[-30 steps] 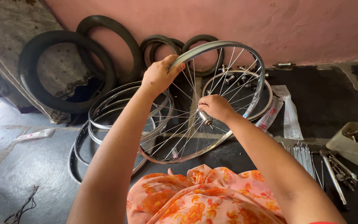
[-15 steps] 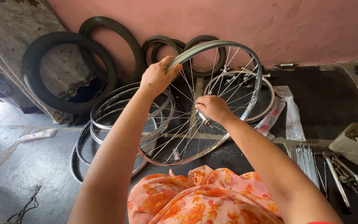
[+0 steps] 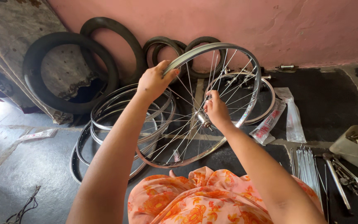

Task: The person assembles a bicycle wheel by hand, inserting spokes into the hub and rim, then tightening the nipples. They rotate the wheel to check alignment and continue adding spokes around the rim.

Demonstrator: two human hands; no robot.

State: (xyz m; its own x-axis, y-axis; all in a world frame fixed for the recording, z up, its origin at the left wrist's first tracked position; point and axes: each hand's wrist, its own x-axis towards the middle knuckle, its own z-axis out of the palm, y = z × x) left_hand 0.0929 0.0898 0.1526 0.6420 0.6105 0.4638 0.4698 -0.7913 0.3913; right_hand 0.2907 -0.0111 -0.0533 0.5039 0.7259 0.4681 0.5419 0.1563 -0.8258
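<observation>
Head camera looks down on a spoked bicycle wheel [image 3: 212, 103] that I hold upright in front of my knees, its lower edge near the orange floral cloth [image 3: 195, 199] on my lap and its upper arc tilted toward the pink wall [image 3: 270, 29]. My left hand [image 3: 154, 81] wraps the top of the shiny rim, fingers curled over the metal and thumb behind it, so that grip is closed on the wheel. My right hand [image 3: 216, 110] sits at the middle of the wheel, just above the hub [image 3: 204, 121], fingertips pinched together among the spokes; whether they clamp a spoke or a small nipple I cannot tell.

Behind the wheel, flat on the dark floor [image 3: 30, 174], lies a stack of bare rims [image 3: 104, 124], overlapping one another to my left. One more spoked wheel [image 3: 266, 95] lies behind the held one on the right. Several black tyres [image 3: 63, 74] lean against the wall and against a patterned mat [image 3: 5, 49] at the left.

To my right, a bundle of loose spokes [image 3: 307, 166] lies on the floor, beside long metal tools [image 3: 338, 178] and a pale plastic tub [image 3: 355, 151] of small parts. Two clear plastic packets [image 3: 286, 118] lie between the wheels and the tub.
</observation>
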